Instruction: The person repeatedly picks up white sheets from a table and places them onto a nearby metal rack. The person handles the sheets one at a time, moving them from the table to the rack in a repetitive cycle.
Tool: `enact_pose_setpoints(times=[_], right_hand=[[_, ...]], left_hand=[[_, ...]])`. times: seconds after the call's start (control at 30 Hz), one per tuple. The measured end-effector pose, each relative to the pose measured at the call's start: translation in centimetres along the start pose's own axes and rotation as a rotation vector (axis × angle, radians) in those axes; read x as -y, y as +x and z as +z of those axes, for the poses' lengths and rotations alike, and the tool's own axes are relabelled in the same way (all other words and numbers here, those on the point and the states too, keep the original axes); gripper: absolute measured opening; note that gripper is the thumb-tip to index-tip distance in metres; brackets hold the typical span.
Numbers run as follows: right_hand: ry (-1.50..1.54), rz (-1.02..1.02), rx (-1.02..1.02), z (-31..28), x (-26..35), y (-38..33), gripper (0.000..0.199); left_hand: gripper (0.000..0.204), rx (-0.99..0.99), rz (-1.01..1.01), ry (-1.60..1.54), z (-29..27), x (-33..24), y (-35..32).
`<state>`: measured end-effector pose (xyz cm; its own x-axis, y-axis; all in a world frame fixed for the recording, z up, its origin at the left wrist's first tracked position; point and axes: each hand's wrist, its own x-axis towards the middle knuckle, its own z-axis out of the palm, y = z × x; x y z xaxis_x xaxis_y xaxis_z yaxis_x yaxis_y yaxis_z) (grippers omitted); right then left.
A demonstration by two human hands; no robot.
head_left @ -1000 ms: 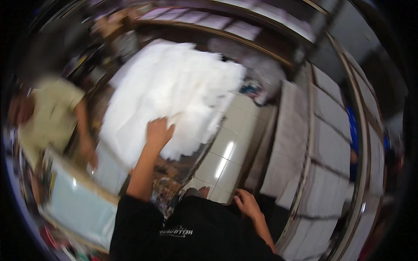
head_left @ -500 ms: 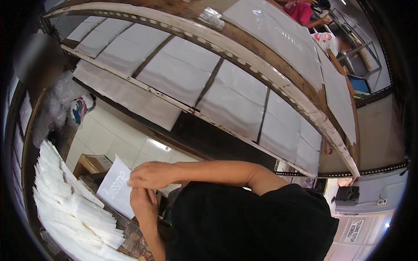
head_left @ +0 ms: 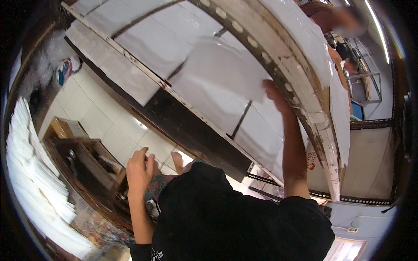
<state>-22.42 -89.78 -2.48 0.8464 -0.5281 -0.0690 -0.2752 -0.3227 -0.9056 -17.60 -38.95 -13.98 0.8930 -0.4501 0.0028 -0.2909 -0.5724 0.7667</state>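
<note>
Out at the upper right, my right hand (head_left: 276, 93) reaches under the shelf's top rail and pinches the edge of a thin white sheet (head_left: 220, 67). Motion blurs the sheet, which hangs over the rows of white sheets (head_left: 161, 32) laid on the shelf below that rail. Lower down, my left hand (head_left: 139, 169) is raised with its fingers apart and nothing in it. Left of that hand stands a dark wooden box-like stand (head_left: 87, 167) with compartments, and past it a fanned stack of white sheets (head_left: 37, 178).
A long perforated metal rail (head_left: 261, 54) curves across above the shelf. A cardboard box (head_left: 65, 128) sits behind the stand. Clear plastic bags (head_left: 50, 56) are heaped at the far left. Other people (head_left: 344, 19) are at the upper right. White floor tiles (head_left: 93, 106) show below the shelf.
My right hand has swung from the lower left up to the shelf, carrying the white sheet. My left hand has let go of the sheet and opened. The view has turned.
</note>
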Motion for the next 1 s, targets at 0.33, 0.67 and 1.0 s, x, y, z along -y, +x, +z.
enact_pose_setpoints(times=[0.33,0.67,1.0], right_hand=[[0.018,0.402,-0.459,-28.3,-19.2,0.8,0.016],[-0.362,0.503,-0.428,-30.6,-24.2,1.4,0.013],[-0.332,0.473,-0.45,-28.3,-22.5,1.1,0.015]], left_hand=[[0.027,0.239,-0.469,-0.036,17.3,10.8,-14.1],[0.024,0.237,-0.715,-0.177,20.6,14.0,-23.7],[0.02,0.163,-0.794,-0.245,19.9,11.2,-21.3]])
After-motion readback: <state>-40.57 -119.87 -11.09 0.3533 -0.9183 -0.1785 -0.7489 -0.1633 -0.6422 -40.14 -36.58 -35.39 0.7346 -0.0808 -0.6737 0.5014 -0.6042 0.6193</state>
